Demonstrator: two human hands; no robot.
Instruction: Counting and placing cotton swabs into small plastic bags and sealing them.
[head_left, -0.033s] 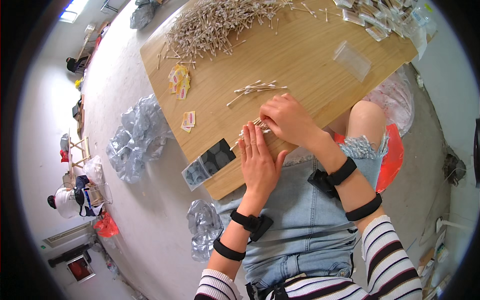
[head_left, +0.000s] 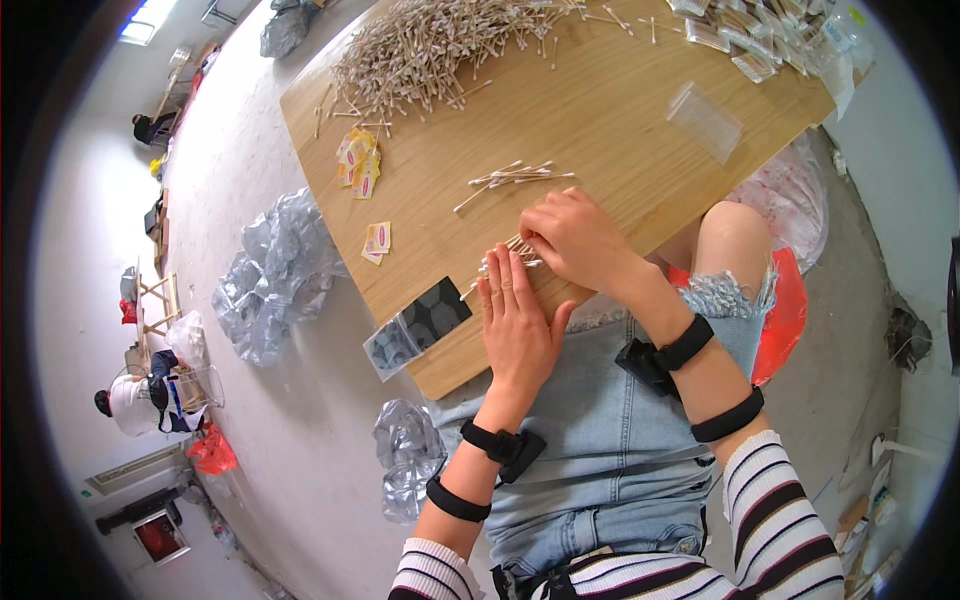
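Between my hands, close to the near edge of the table, lies a small bundle of cotton swabs, partly covered by my fingers. My left hand rests against the bundle with its fingers stretched out and the thumb apart. On the other side, my right hand is closed, its curled fingers at the swabs; the fingertips are hidden. Just beyond lies a loose group of cotton swabs. A dark patterned sheet with a clear end sits at the table's left corner, beside my left hand.
A large heap of cotton swabs covers the far side of the wooden table. Yellow-and-white labels lie at the left. Clear plastic bags and filled packs are at the right. Grey plastic lies on the floor.
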